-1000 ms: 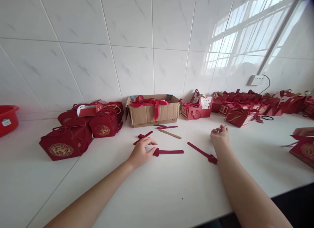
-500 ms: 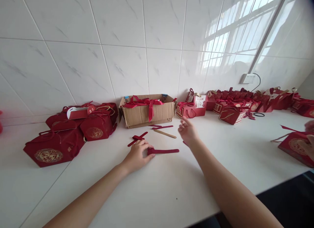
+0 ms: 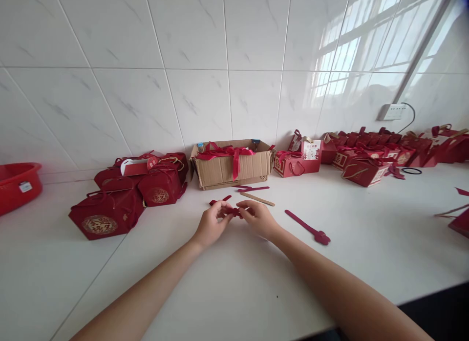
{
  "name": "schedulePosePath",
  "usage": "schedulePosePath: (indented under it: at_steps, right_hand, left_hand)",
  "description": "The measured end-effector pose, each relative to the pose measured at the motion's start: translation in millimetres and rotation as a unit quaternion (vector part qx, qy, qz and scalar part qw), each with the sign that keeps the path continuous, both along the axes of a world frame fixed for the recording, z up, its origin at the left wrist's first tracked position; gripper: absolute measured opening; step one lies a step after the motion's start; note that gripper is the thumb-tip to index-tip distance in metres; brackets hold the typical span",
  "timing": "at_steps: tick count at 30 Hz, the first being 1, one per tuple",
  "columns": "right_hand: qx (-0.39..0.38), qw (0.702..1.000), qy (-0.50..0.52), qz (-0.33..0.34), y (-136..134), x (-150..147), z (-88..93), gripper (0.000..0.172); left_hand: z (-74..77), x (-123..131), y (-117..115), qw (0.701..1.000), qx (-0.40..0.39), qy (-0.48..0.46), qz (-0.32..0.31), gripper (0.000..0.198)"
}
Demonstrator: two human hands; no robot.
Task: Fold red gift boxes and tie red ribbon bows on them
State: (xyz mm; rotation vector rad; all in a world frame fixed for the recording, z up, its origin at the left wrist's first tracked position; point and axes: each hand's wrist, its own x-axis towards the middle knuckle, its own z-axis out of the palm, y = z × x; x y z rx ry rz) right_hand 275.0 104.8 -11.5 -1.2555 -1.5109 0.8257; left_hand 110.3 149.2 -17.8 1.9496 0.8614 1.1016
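My left hand and my right hand meet just in front of the cardboard box. Between their fingertips they pinch a small folded dark red strip, most of it hidden by the fingers. Right behind my left hand another dark red strip shows in part. A dark red strip with a bow-shaped end lies on the white counter, right of my right hand. Beyond my hands lie a tan strip and a thin dark red strip.
The cardboard box with red ribbon on top stands against the tiled wall. Red gift boxes cluster at left, beside a red basin. Several more red boxes line the right, near a black ring.
My right hand has come down and left to join my left hand at the strip. The strip with the bow-shaped end now shows at right. The view has turned left, revealing the basin.
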Motion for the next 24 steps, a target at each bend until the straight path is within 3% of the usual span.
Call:
schedulePosePath:
  at_steps: [11,16,24]
  right_hand:
    - [-0.038,0.995,0.069,0.061,-0.4,3.2,-0.2,0.026]
    - [-0.047,0.993,0.09,0.058,1.9,2.7,-2.2,0.031]
    - [-0.05,0.987,0.133,0.075,0.7,3.8,-1.5,0.018]
  left_hand:
    - [1.5,-1.3,-0.1,1.0,0.009,-0.017,-0.012,0.013]
    - [4.7,-0.5,-2.1,0.999,0.009,-0.038,-0.015,0.013]
    - [8.1,0.4,-4.5,0.998,-0.022,-0.048,-0.026,0.016]
